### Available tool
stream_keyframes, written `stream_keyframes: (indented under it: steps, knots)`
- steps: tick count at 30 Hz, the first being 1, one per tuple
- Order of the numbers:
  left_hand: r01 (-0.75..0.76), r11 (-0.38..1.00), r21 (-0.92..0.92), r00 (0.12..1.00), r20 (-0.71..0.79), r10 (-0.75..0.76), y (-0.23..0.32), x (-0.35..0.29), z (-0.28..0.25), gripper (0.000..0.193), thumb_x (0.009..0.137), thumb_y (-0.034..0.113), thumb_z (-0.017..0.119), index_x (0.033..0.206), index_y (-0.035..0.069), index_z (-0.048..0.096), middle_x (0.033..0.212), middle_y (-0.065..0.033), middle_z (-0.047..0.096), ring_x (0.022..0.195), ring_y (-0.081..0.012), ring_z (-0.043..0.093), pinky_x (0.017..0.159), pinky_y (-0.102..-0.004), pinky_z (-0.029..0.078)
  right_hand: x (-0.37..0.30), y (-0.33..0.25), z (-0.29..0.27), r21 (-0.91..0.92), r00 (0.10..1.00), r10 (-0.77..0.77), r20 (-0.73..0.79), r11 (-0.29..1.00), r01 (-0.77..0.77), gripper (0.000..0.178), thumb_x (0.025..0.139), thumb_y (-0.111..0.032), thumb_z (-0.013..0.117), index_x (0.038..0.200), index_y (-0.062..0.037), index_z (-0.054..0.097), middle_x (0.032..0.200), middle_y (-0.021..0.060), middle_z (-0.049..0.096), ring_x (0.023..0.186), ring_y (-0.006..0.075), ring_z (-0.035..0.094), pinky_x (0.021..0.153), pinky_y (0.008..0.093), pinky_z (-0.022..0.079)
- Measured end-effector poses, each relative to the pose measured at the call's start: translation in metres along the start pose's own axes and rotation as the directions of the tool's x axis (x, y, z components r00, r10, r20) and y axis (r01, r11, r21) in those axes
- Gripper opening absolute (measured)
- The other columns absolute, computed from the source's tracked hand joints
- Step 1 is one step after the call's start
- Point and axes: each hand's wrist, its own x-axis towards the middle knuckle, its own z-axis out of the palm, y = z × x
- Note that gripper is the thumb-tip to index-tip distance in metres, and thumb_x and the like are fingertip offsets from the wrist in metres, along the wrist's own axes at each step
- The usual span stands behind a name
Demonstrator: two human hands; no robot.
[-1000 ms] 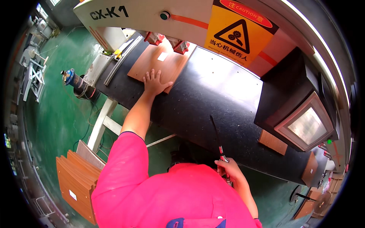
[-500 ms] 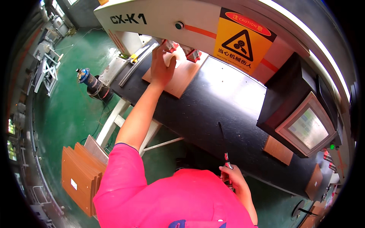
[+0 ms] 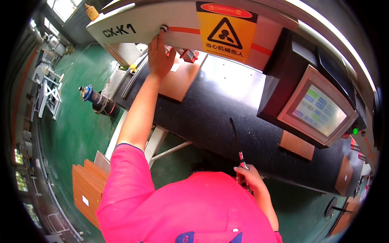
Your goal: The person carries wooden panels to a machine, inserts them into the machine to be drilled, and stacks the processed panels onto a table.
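Note:
My left hand (image 3: 160,57) is stretched forward to the machine's pale front, its fingers extended and a fingertip at the round push button (image 3: 163,28). Just beyond and below that hand, a brown wooden panel (image 3: 178,87) with a small white label lies on the black worktable (image 3: 202,117), partly under red-and-silver clamps (image 3: 189,56). Close to my body, my right hand (image 3: 249,177) is wrapped round a red and black air blow gun (image 3: 242,160). Its long thin dark nozzle points away over the table.
A touch screen (image 3: 318,110) in a black housing juts over the table at right. Smaller brown boards (image 3: 297,145) lie below it. More brown panels (image 3: 87,188) stand stacked at lower left. A blue-topped cylinder (image 3: 95,97) stands on the green floor.
My left hand has left the wooden panel and moved up to the push button. The right hand keeps its hold on the blow gun. The view has shifted slightly.

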Motion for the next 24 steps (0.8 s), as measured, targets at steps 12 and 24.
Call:
stream_keyframes:
  steps: [12,24]
  knots:
    - [-0.087,0.996,-0.002,0.995,-0.043,0.087,-0.013,0.008,-0.002,0.065,0.08,0.004,0.06,0.142,0.0,0.04,0.121,-0.0183,0.054,0.106,-0.0309,0.055,0.093,-0.0376,0.046,0.001,0.011,-0.023,0.04,0.999,0.038,-0.007,0.998,-0.038,0.026,0.086,-0.023,0.068,0.076,-0.0031,0.055,0.064,0.0088,0.059,0.052,0.0194,0.062,0.048,0.0287,0.051]
    - [0.36,0.778,-0.516,0.865,0.497,-0.07,0.141,-0.188,0.073,0.046,0.085,0.008,0.064,0.127,0.003,0.047,0.103,-0.0127,0.052,0.082,-0.0236,0.055,0.076,-0.0358,0.046,-0.05,0.058,-0.066,0.255,0.971,0.115,-0.208,0.965,-0.059,0.025,0.087,-0.02,0.066,0.073,-0.0025,0.055,0.062,0.0092,0.059,0.051,0.0211,0.062,0.046,0.0299,0.052]
